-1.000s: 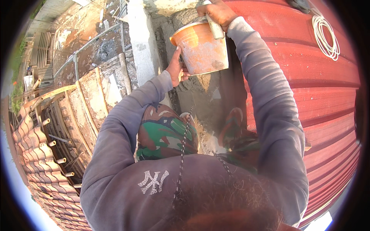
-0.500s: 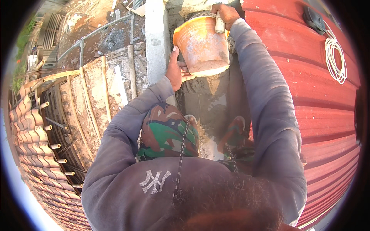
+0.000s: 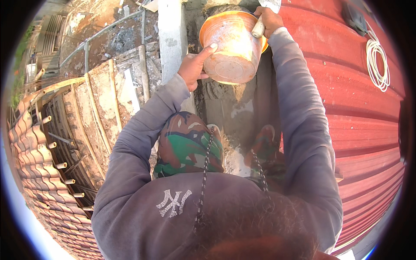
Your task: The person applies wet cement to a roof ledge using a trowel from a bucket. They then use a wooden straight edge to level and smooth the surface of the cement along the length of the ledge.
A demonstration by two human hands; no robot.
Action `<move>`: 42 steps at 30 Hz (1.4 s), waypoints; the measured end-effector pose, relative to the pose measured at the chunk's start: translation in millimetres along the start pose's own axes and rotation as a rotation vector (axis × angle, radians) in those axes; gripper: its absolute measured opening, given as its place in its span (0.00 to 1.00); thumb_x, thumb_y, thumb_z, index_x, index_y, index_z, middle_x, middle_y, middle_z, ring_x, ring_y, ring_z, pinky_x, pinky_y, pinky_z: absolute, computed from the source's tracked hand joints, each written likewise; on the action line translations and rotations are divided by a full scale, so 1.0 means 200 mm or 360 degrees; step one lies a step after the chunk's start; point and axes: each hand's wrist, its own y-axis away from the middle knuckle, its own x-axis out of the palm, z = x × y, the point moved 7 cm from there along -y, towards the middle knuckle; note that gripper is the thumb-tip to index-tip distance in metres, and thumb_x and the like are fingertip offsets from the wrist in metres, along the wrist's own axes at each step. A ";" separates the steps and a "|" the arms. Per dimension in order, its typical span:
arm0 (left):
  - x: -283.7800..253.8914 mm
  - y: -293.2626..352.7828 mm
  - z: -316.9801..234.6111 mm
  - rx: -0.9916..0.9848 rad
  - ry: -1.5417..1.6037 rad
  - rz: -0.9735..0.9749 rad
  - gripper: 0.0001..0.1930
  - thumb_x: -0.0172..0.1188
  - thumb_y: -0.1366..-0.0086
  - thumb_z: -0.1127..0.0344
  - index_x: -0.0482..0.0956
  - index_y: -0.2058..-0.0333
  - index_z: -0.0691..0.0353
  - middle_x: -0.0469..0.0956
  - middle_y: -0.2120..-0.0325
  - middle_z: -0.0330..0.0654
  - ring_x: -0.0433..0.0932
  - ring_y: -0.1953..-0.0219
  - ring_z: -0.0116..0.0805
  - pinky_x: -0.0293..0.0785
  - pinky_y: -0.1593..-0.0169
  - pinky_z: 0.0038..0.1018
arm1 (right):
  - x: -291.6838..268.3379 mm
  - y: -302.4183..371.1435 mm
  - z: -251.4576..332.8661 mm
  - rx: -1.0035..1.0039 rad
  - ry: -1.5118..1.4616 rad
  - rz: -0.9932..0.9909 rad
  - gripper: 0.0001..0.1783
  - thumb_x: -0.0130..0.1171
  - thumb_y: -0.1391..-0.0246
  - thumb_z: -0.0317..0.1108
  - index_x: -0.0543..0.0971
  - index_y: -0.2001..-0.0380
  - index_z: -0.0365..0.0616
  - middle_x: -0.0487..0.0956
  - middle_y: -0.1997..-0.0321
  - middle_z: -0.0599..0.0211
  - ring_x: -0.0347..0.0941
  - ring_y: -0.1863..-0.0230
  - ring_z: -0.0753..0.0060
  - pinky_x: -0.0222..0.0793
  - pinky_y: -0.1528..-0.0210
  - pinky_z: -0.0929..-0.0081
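An orange bucket [image 3: 234,47], smeared with grey, is tipped away from me, its round base turned toward me. My left hand [image 3: 193,69] grips it low on the left, thumb on its side near the base. At the bucket's upper right, my right hand [image 3: 271,21] is closed round the pale handle of a trowel [image 3: 258,27], whose blade shows at the top edge of the picture. That hand is against the bucket's rim. Grey wet mortar [image 3: 221,102] lies below the bucket; the bucket's inside is mostly hidden.
A concrete post [image 3: 171,41] rises left of the bucket. Red corrugated roofing [image 3: 346,86] fills the right side, carrying a coiled white cable [image 3: 378,65] and a dark case [image 3: 354,19]. Clay roof tiles [image 3: 43,169] and wooden poles [image 3: 97,117] lie left, above lower ground.
The bucket has tipped further away, so more of its base shows. My left hand has moved up with it, and the trowel in my right hand has turned, bringing its blade into sight.
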 end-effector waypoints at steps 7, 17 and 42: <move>-0.06 0.00 0.02 0.0104 -0.0081 -0.0090 0.40 0.62 0.34 0.28 0.81 0.40 0.60 0.85 0.52 0.41 0.82 0.53 0.32 0.73 0.46 0.35 | 0.00 0.35 0.20 -0.0172 -0.0130 0.0036 0.17 0.69 0.56 0.32 0.82 0.65 0.29 0.80 0.66 0.59 0.77 0.66 0.60 0.73 0.64 0.60; -0.02 0.51 -0.58 0.1164 -0.0003 -0.0018 0.38 0.75 0.32 0.65 0.67 0.31 0.78 0.84 0.51 0.48 0.87 0.52 0.34 0.85 0.49 0.29 | -0.07 0.30 0.51 0.0013 -0.0563 0.0832 0.19 0.52 0.41 0.34 0.85 0.50 0.52 0.87 0.54 0.54 0.83 0.51 0.38 0.78 0.43 0.45; 0.02 -0.20 -0.73 0.1095 0.0556 -0.0050 0.28 0.70 0.29 0.71 0.71 0.35 0.70 0.84 0.46 0.48 0.86 0.48 0.37 0.85 0.44 0.33 | -0.24 0.28 -0.04 0.0013 -0.0673 -0.0081 0.21 0.60 0.39 0.25 0.73 0.45 0.27 0.82 0.55 0.53 0.83 0.59 0.52 0.84 0.55 0.48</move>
